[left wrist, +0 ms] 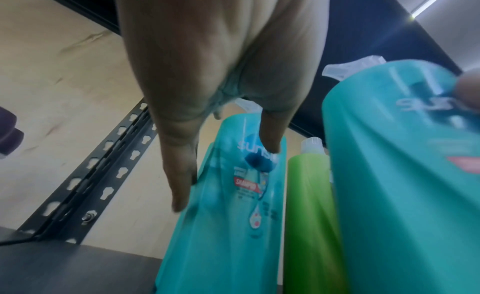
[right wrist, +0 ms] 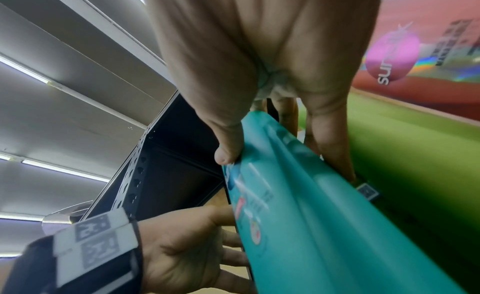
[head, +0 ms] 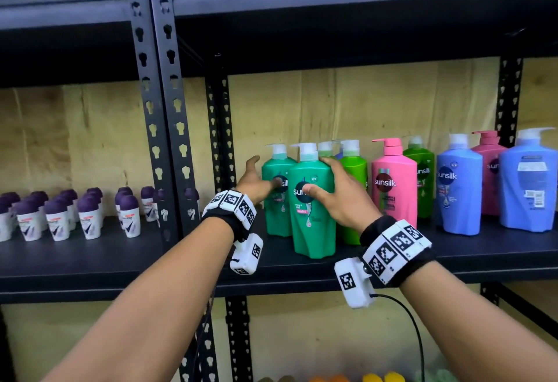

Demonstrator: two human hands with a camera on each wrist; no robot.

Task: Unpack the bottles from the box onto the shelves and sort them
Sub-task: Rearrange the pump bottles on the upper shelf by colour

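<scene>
Two teal Sunsilk pump bottles stand at the left end of a row on the black shelf (head: 422, 257). My right hand (head: 320, 176) grips the front teal bottle (head: 312, 230) near its shoulder, thumb on the label and fingers curled round its right side; the right wrist view shows the same hand (right wrist: 281, 160) on that bottle (right wrist: 324, 226). My left hand (head: 262, 174) is open beside the rear teal bottle (head: 273, 215), fingers straight along its left side and thumb touching its label, as the left wrist view shows (left wrist: 223, 175). No box is in view.
Right of the teal pair stand green bottles (head: 353, 170), pink bottles (head: 394, 185) and blue bottles (head: 459, 188). Small purple-capped deodorants (head: 57, 215) fill the left bay beyond the black uprights (head: 163, 109). Orange and yellow caps (head: 362, 377) show on the shelf below.
</scene>
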